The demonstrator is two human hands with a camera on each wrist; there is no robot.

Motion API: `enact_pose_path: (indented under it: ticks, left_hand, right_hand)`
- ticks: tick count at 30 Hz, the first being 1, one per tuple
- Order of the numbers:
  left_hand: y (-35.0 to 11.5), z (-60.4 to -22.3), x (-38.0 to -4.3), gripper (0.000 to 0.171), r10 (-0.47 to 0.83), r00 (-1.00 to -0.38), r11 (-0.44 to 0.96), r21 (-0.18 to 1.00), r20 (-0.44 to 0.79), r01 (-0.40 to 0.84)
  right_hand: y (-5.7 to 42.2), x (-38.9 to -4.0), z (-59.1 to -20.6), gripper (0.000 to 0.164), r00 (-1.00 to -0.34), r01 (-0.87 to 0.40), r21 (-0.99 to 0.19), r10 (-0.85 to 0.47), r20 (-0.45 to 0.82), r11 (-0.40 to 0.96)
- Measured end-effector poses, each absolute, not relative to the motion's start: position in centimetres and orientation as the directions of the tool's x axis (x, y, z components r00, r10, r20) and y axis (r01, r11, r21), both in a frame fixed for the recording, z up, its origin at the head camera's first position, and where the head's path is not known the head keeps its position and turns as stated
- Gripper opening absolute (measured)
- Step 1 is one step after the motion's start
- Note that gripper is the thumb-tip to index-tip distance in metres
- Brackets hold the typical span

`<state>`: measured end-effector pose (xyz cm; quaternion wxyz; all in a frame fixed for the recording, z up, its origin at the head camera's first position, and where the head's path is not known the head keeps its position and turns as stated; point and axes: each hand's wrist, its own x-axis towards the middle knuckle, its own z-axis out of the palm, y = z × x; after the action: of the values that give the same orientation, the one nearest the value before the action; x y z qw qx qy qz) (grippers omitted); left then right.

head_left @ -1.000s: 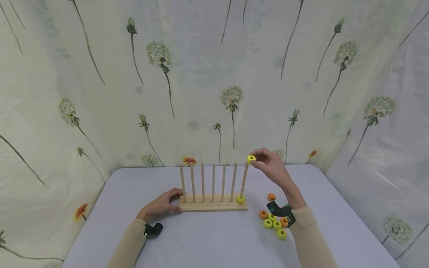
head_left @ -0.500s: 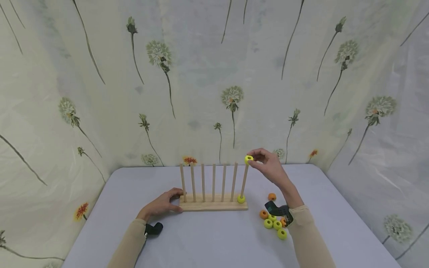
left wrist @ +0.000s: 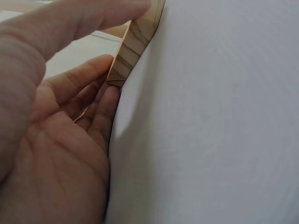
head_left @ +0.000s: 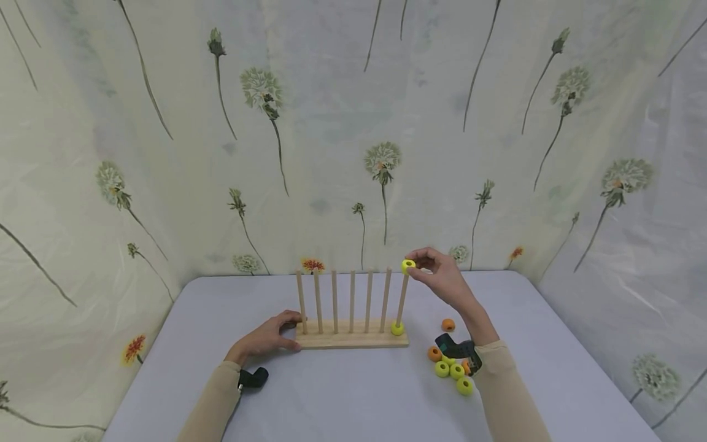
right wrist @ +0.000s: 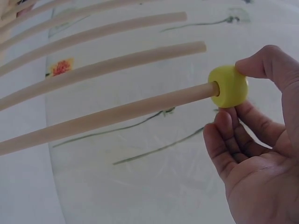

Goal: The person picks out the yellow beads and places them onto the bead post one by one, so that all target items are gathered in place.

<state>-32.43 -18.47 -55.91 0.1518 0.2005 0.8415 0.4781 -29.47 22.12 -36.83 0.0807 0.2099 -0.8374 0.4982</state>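
A wooden peg rack [head_left: 353, 341] with several upright dowels stands on the table. My left hand [head_left: 264, 336] holds its left end, thumb at the front edge and fingers behind; the left wrist view shows the grained end of the base [left wrist: 133, 49] between them. Between thumb and fingers, my right hand [head_left: 444, 279] pinches a yellow bead [right wrist: 229, 86] at the top of the rightmost dowel [right wrist: 117, 114]. In the right wrist view the dowel's tip enters the bead's hole. Another yellow bead [head_left: 397, 328] sits at the foot of that same dowel.
Right of the rack lie loose yellow beads [head_left: 456, 371] and orange beads [head_left: 434, 353], some partly hidden by the right wrist's black camera [head_left: 455, 347]. One orange bead [head_left: 448, 325] lies apart, farther back. A flower-printed curtain [head_left: 331, 153] hangs behind the white table [head_left: 331, 399].
My right hand has moved slightly left with the yellow bead, from beside the rightmost dowel's tip onto it, then a little down. The left hand and the rack have stayed put.
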Motion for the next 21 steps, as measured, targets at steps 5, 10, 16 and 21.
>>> enact_pose_path:
  ticks: [5, 10, 16, 21]
  left_hand:
    - [-18.48, -55.96, -32.42, 0.072, 0.482, -0.874, 0.465, 0.864, -0.067, 0.190]
    - [-18.49, -55.92, -32.45, 0.071, 0.482, -0.874, 0.465, 0.864, -0.067, 0.191]
    - [-18.35, -55.76, -32.36, 0.070, 0.481, -0.874, 0.471, 0.859, -0.062, 0.198]
    - [-18.36, -55.77, -32.39, 0.071, 0.484, -0.873, 0.471, 0.860, -0.063, 0.199]
  right_hand:
    - [22.07, -29.40, -36.83, 0.029, -0.903, -0.424, -0.796, -0.267, 0.336, 0.432]
    - [21.91, -29.18, -36.70, 0.029, -0.898, -0.436, -0.782, -0.271, 0.346, 0.446]
    - [21.80, -29.00, -36.83, 0.030, -0.903, -0.427, -0.781, -0.270, 0.336, 0.455]
    - [21.84, -28.95, -36.90, 0.030, -0.907, -0.416, -0.784, -0.266, 0.325, 0.460]
